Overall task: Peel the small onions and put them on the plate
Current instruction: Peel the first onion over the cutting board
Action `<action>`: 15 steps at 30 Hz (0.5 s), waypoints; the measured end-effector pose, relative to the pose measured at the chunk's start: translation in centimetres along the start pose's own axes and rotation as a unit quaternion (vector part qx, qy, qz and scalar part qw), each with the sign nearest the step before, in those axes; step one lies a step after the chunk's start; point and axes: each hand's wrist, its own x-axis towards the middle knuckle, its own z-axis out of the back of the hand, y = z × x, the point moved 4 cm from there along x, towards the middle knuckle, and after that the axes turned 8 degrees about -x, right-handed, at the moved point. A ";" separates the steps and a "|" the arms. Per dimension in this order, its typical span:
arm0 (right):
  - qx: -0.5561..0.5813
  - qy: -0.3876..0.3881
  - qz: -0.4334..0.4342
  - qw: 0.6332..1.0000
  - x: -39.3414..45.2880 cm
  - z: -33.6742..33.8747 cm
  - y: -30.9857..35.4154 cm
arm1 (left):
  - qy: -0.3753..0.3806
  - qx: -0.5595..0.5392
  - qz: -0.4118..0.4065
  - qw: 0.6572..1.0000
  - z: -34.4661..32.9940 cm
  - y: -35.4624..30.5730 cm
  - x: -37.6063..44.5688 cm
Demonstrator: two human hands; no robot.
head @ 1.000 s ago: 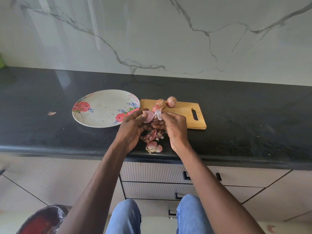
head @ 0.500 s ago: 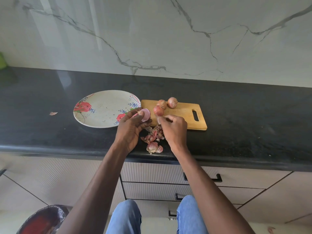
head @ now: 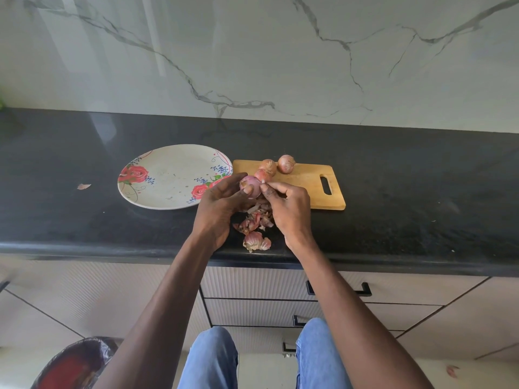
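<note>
The small onion [head: 250, 186], pink and mostly bare, sits in the left hand [head: 222, 203], whose curled fingers and thumb clasp it above the worktop [head: 421, 192] between the plate [head: 157, 178] and the cutting board [head: 306, 189]. The right hand [head: 289, 206] pinches at its right side. Three unpeeled onions [head: 286, 163] lie on the board, and loose skins [head: 257, 228] lie below the hands.

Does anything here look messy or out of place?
Only peeling debris. A pile of onion skins lies on the black counter near its front edge, not on the cutting board. One stray skin flake sits alone left of the plate. Nothing looks damaged.
</note>
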 end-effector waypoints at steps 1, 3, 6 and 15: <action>-0.018 -0.011 0.008 1.000 0.0 0.1 0.1 | 0.003 0.006 -0.004 1.000 -0.1 -0.1 -0.1; -0.063 -0.036 0.037 0.997 -0.2 0.2 0.6 | 0.010 0.017 -0.008 1.000 -0.4 -0.1 -0.2; -0.093 -0.058 0.068 0.992 -0.5 0.0 1.2 | 0.011 0.023 -0.007 1.000 -0.4 -0.2 -0.3; -0.075 -0.063 0.045 0.994 -0.8 -0.1 1.1 | 0.021 0.003 0.011 1.000 -0.4 0.0 -0.3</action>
